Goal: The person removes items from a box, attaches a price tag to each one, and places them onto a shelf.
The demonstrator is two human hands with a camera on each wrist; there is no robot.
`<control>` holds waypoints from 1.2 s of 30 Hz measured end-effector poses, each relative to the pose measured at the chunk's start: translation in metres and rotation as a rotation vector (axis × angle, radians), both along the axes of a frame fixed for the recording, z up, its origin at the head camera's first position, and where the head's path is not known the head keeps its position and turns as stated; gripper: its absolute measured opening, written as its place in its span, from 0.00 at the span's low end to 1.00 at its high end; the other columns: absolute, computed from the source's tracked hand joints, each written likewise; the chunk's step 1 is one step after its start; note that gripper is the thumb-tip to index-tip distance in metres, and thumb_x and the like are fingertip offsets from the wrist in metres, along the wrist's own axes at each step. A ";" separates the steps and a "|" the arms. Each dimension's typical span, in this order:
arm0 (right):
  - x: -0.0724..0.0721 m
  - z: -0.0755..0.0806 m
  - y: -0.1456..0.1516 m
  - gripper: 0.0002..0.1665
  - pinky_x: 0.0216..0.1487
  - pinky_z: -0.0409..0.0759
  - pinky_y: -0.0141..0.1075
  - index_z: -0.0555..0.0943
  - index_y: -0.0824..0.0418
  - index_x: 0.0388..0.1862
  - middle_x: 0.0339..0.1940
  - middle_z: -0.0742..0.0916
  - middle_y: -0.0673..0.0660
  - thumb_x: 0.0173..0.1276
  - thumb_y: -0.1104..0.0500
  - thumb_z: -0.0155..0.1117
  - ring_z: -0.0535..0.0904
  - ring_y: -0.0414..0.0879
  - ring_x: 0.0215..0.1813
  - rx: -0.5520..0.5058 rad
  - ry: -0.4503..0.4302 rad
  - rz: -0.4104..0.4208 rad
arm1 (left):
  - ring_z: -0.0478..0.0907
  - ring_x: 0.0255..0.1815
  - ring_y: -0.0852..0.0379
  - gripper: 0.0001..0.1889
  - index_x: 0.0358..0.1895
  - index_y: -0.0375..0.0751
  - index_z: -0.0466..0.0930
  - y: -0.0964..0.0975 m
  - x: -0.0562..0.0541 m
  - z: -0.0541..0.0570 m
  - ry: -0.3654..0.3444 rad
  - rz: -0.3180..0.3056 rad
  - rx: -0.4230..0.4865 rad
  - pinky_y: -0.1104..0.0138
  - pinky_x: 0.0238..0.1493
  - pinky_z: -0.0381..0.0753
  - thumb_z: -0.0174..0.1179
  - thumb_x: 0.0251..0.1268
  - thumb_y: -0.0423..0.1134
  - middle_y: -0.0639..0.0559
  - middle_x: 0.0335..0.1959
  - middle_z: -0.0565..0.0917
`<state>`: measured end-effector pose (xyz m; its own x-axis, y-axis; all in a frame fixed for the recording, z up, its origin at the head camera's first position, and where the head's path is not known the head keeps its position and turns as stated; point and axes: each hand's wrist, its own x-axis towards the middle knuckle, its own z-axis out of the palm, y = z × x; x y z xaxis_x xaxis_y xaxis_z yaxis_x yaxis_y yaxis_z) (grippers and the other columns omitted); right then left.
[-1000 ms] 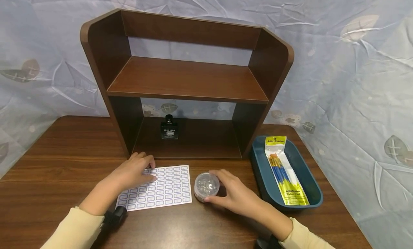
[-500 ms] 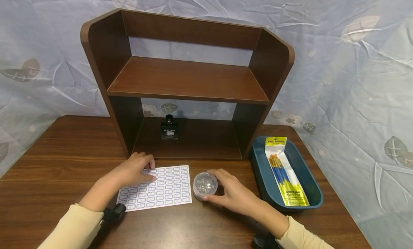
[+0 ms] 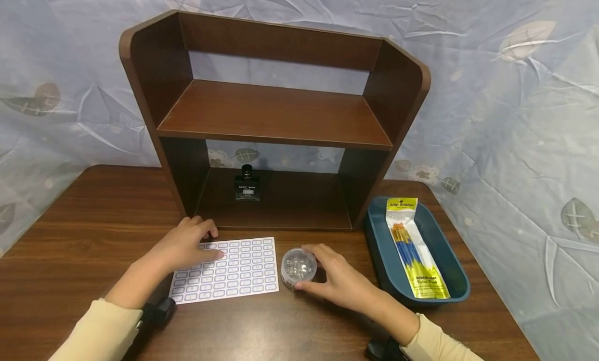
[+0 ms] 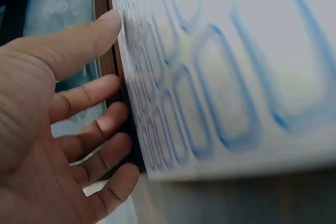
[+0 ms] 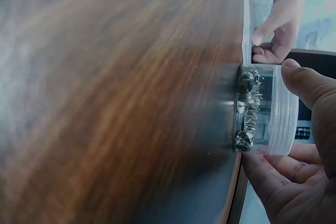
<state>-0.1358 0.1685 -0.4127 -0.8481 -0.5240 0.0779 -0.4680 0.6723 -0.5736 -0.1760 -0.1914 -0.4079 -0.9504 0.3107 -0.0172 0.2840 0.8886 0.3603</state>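
A sheet of blue-framed label stickers [image 3: 243,270] lies flat on the table before the shelf. Over its upper left part is my left hand [image 3: 184,246], fingers loosely bent and nothing gripped; whether the thumb touches the sheet I cannot tell. Right of the sheet, a round clear plastic jar [image 3: 298,267] stands upright on the table. My right hand [image 3: 343,280] holds it from the right, thumb on the near side and fingers on the far side. In the right wrist view, small shiny metal pieces [image 5: 249,111] lie at the jar's bottom.
Behind the hands stands a brown two-tier shelf [image 3: 276,114], with a dark perfume bottle [image 3: 247,187] on its lower board. At the right, a blue-green tray [image 3: 451,270] holds a pack of artist brushes [image 3: 414,252]. Wrinkled patterned cloth [image 3: 505,116] hangs behind the table.
My left hand has drawn slightly left, its fingers uncurling a little. The jar, in my right hand, shifted slightly left early on and then stayed nearly still.
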 end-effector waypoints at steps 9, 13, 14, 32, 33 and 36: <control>0.000 0.001 0.002 0.45 0.67 0.83 0.49 0.73 0.60 0.74 0.66 0.83 0.56 0.64 0.40 0.77 0.81 0.48 0.66 0.015 0.026 -0.006 | 0.75 0.49 0.39 0.27 0.52 0.37 0.80 -0.015 0.016 0.009 -0.046 0.095 -0.072 0.42 0.46 0.83 0.78 0.57 0.51 0.35 0.48 0.81; 0.000 0.001 0.002 0.46 0.68 0.83 0.49 0.73 0.60 0.74 0.67 0.83 0.56 0.65 0.40 0.77 0.81 0.49 0.67 0.013 0.017 -0.009 | 0.75 0.50 0.37 0.27 0.52 0.34 0.80 -0.019 0.018 0.009 -0.069 0.117 -0.080 0.40 0.46 0.83 0.77 0.58 0.49 0.33 0.49 0.80; 0.000 0.001 0.002 0.46 0.68 0.83 0.49 0.73 0.60 0.74 0.67 0.83 0.56 0.65 0.40 0.77 0.81 0.49 0.67 0.013 0.015 -0.010 | 0.75 0.49 0.37 0.27 0.52 0.34 0.80 -0.020 0.018 0.009 -0.070 0.118 -0.079 0.41 0.45 0.83 0.77 0.58 0.49 0.33 0.49 0.80; 0.000 -0.002 0.001 0.46 0.67 0.84 0.49 0.72 0.58 0.75 0.66 0.83 0.54 0.65 0.39 0.76 0.81 0.47 0.66 0.011 0.003 -0.003 | 0.68 0.42 0.45 0.26 0.41 0.42 0.77 -0.039 0.007 0.004 -0.120 0.069 0.023 0.58 0.38 0.69 0.81 0.51 0.53 0.46 0.35 0.76; 0.001 -0.002 0.001 0.46 0.67 0.84 0.49 0.72 0.58 0.75 0.66 0.83 0.54 0.65 0.39 0.76 0.81 0.47 0.66 0.009 0.005 -0.002 | 0.68 0.43 0.44 0.26 0.41 0.42 0.76 -0.039 0.007 0.005 -0.115 0.074 0.024 0.57 0.39 0.69 0.81 0.50 0.53 0.45 0.36 0.76; 0.001 -0.002 0.001 0.46 0.67 0.84 0.49 0.72 0.59 0.75 0.66 0.83 0.54 0.65 0.40 0.76 0.81 0.48 0.66 -0.001 0.003 0.003 | 0.68 0.45 0.43 0.26 0.40 0.43 0.76 -0.038 0.008 0.004 -0.108 0.088 0.030 0.55 0.40 0.71 0.81 0.50 0.53 0.44 0.39 0.77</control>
